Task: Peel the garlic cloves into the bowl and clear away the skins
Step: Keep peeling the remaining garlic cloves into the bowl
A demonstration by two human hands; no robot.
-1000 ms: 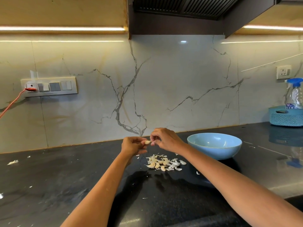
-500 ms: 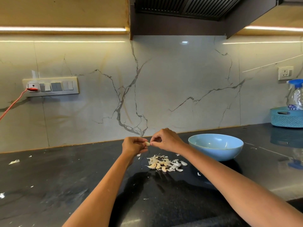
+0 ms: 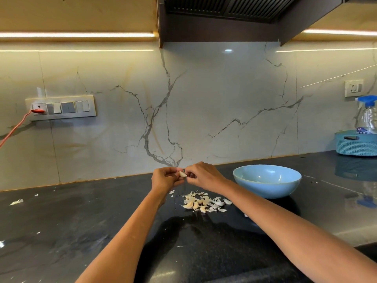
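Observation:
A pale garlic clove [image 3: 183, 174] is held in the air between both hands, above the black countertop [image 3: 81, 221]. My left hand [image 3: 165, 178] grips it with curled fingers. My right hand [image 3: 202, 174] pinches its right end with the fingertips. Below the hands lies a small pile of garlic cloves and white skins [image 3: 204, 203]. A light blue bowl [image 3: 267, 180] stands to the right of the pile; I see nothing inside it.
Scattered skin scraps [image 3: 16, 202] lie on the counter at the far left. A teal basket [image 3: 356, 142] with a spray bottle [image 3: 368, 115] stands at the back right. A switch panel [image 3: 61, 108] with an orange cable is on the marble wall.
The hands stay together on the clove with only slight finger shifts. The view has drifted a little.

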